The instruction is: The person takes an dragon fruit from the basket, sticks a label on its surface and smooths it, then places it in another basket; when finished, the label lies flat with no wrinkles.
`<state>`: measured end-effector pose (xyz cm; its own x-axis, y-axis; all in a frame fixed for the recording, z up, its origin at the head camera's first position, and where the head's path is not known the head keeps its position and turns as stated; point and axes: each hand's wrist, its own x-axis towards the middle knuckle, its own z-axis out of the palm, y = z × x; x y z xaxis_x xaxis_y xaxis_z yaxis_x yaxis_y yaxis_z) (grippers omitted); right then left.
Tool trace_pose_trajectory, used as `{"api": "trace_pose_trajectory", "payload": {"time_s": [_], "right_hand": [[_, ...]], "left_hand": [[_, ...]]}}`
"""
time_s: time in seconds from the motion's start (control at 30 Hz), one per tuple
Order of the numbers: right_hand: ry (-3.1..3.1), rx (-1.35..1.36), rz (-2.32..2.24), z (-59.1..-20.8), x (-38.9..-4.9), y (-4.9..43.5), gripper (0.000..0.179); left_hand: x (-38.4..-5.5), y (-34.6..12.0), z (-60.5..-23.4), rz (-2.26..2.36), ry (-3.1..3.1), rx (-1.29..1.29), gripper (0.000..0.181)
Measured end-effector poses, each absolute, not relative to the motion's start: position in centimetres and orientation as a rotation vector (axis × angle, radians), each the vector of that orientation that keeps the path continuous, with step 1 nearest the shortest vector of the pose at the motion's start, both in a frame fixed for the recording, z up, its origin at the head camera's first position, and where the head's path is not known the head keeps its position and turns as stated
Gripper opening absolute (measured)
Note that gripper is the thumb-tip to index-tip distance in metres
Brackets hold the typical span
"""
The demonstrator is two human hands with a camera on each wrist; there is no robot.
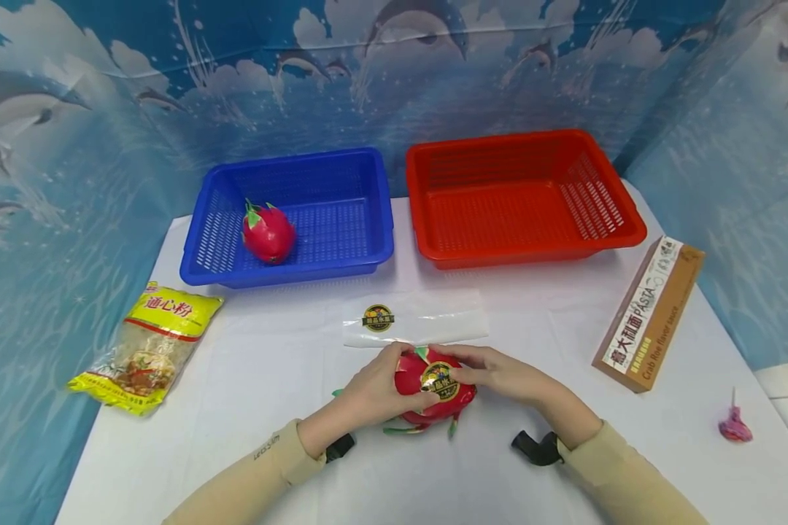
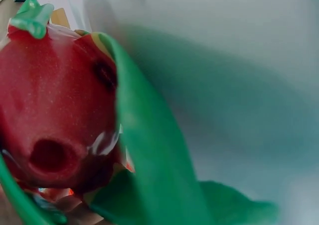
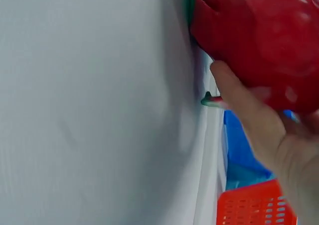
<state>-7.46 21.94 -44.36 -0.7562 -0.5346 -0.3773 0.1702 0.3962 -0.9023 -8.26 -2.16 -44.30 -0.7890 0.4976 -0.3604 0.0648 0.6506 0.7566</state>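
Dragon fruit (image 1: 412, 378) sits at or just above the counter (image 1: 282, 386), gripped by 2 hands: the left hand (image 1: 381, 386) and right hand (image 1: 499, 372) curl round opposite sides, thumbs near its round sticker (image 1: 440, 380). Should either grip slacken, the smooth, rounded skin could let it roll; a dragging thumb could crease the sticker or lift its edge, and pressure could bend the loose green scales (image 2: 149, 135). Just beyond, a glossy strip (image 1: 443, 321) might slide if bumped. Its badge (image 1: 377, 318) resembles the sticker, both seeming to read 精品水果. The carton (image 1: 650, 313) at right reads 意大利面, PASTA and Crab Roe flavor sauce; the yellow bag (image 1: 151, 346) at left, 通心粉. Lettering (image 1: 266, 447) on the left sleeve (image 1: 236, 481) is too small to read.
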Motion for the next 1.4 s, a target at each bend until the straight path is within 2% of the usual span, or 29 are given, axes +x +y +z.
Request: {"api": "trace_pose_trajectory", "payload": {"time_s": [0.23,0.37,0.47,0.6,0.87,1.2,1.4], "right_hand": [[2.025,-0.234,-1.540,-44.7,-7.8,20.3,0.040],[1.963,-0.112,-1.584,-44.6,-7.8,19.8,0.040],[1.915,-0.060,-1.619,-44.4,-7.7,19.5,0.040],[1.885,-0.032,-1.655,-44.3,-7.7,19.3,0.040],[1.849,-0.023,-1.685,-44.3,-7.6,19.4,0.043],[1.819,-0.037,-1.682,-44.3,-7.5,19.3,0.041],[1.822,-0.036,-1.678,-44.2,-7.3,19.2,0.040]], "left_hand": [[-8.4,-2.3,-44.3,1.054,2.283,0.459,0.076],[-8.6,-2.5,-44.3,1.066,2.242,0.494,0.076],[-8.7,-2.6,-44.3,1.074,2.239,0.514,0.067],[-8.6,-2.3,-44.3,1.056,2.297,0.508,0.061],[-8.5,-1.9,-44.0,1.105,2.290,0.456,0.060],[-8.7,-2.6,-44.1,1.124,2.213,0.525,0.062],[-8.3,-2.4,-44.2,1.090,2.243,0.443,0.077]]}}
